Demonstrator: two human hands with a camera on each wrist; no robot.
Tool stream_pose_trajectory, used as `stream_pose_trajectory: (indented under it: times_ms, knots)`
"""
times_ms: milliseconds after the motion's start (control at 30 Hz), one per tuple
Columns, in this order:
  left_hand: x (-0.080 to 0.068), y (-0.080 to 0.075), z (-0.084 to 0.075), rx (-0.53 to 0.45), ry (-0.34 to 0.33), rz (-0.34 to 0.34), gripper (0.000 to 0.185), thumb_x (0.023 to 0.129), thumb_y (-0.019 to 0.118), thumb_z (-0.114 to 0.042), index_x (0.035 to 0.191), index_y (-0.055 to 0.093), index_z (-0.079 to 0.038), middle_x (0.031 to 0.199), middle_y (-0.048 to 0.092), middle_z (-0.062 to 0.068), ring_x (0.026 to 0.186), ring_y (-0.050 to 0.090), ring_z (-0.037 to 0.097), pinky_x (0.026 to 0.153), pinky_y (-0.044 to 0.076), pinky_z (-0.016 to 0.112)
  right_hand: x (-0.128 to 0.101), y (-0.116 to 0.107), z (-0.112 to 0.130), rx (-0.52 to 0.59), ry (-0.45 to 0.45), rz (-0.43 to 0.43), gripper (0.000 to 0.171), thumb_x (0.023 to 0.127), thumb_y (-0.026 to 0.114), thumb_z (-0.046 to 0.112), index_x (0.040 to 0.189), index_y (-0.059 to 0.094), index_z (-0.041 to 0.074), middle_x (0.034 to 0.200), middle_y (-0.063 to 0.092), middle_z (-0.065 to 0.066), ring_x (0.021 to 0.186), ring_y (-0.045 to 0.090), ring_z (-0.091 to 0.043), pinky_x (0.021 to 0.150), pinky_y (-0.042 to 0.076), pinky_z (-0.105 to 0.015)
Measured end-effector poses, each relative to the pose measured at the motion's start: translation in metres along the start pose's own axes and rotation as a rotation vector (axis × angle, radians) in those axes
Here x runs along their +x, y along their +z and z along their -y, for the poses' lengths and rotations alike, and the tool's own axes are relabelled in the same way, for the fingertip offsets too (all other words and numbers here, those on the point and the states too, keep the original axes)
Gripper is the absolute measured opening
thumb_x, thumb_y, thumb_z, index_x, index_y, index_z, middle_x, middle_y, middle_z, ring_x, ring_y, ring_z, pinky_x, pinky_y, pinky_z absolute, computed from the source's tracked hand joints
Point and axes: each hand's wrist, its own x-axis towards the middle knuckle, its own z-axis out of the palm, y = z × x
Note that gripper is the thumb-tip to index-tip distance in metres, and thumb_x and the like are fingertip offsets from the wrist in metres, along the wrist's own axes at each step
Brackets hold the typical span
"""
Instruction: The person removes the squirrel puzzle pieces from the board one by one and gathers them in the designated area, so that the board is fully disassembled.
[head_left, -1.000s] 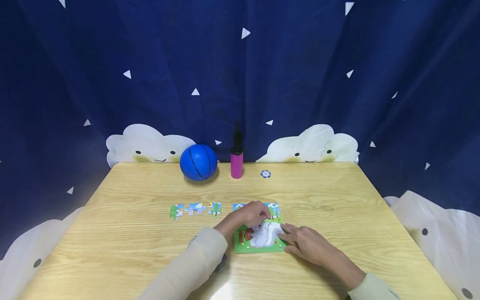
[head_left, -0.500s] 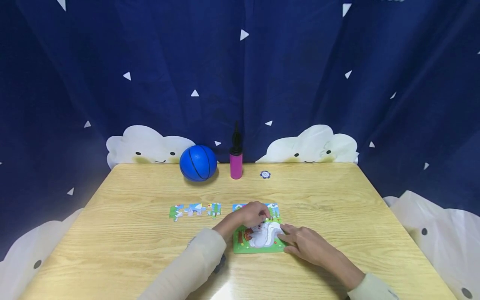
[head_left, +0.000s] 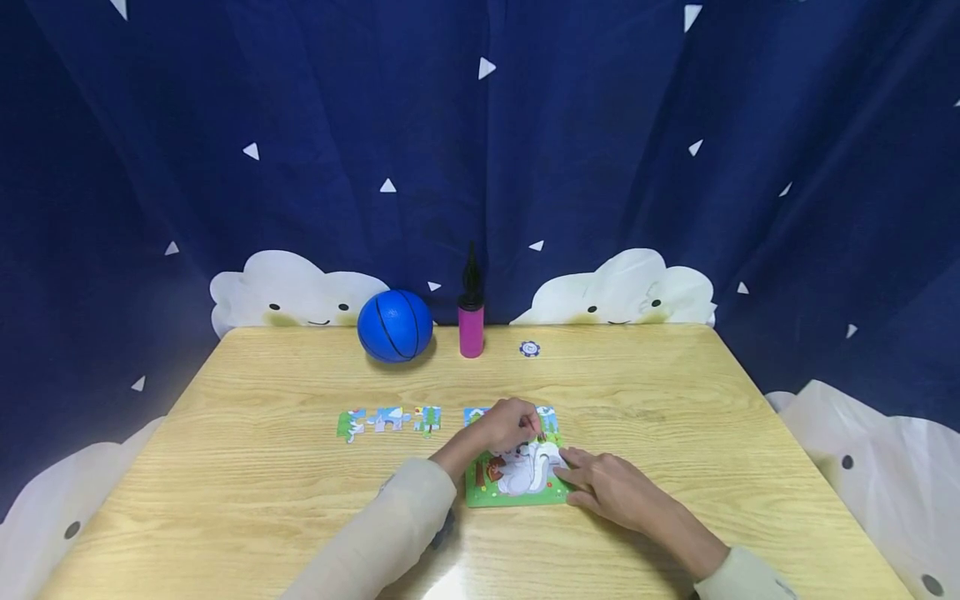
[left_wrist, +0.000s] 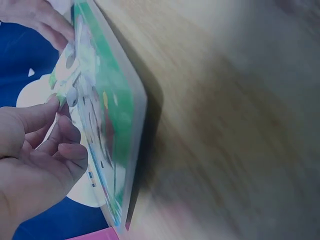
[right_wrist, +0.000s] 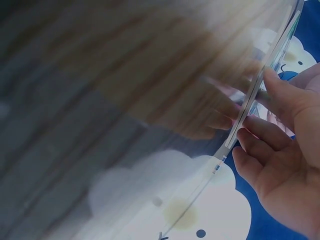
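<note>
on the wooden table (head_left: 675, 400) lies the puzzle board (head_left: 517, 492), where the left hand (head_left: 504, 427) pinches a puzzle piece (head_left: 534, 435) with curled fingers, while the right hand (head_left: 607, 487) rests straight fingers on its edge.

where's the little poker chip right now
In the head view, the poker chip lies near the table's far edge, just right of the pink pump.

A dark blue curtain (head_left: 570, 150) hangs across the whole back, dotted with small white triangles and edged along the bottom with smiling white clouds (head_left: 285, 292). In front sits the light wooden surface (head_left: 675, 400), with a bright glare at its near edge.
</note>
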Motion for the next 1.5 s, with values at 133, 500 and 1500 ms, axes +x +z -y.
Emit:
stream_pose_trajectory:
  times_ms: [133,500,1500]
  knots:
    - [0.0,-0.003,0.001,-0.008,0.017,-0.033,0.009,0.092,0.058,-0.008,0.089,0.066,-0.008,0.083,0.061,-0.002,0.075,0.053,0.008,0.066,0.045,0.02,0.001,-0.001,0.0,-0.004,0.002,0.006,0.039,0.086,0.066,0.029,0.118,0.066,0.007,0.129,0.058,-0.02,0.111,0.062,-0.032,0.087,0.052,-0.045]
    - [-0.012,-0.034,0.014,-0.023,0.059,-0.058,0.008,0.092,0.058,-0.006,0.09,0.065,-0.006,0.087,0.062,0.003,0.075,0.053,0.011,0.066,0.045,0.022,0.002,-0.002,0.001,-0.002,0.007,0.018,0.04,0.085,0.067,0.028,0.118,0.066,0.006,0.127,0.059,-0.022,0.112,0.062,-0.034,0.088,0.052,-0.046]
    - [-0.086,-0.092,0.089,0.046,0.011,-0.053,0.008,0.09,0.055,0.002,0.089,0.063,0.001,0.085,0.063,0.007,0.072,0.059,0.013,0.065,0.049,0.025,0.002,-0.004,0.003,0.028,0.009,0.023,0.04,0.085,0.068,0.028,0.118,0.066,0.005,0.128,0.059,-0.021,0.115,0.06,-0.033,0.088,0.051,-0.047]
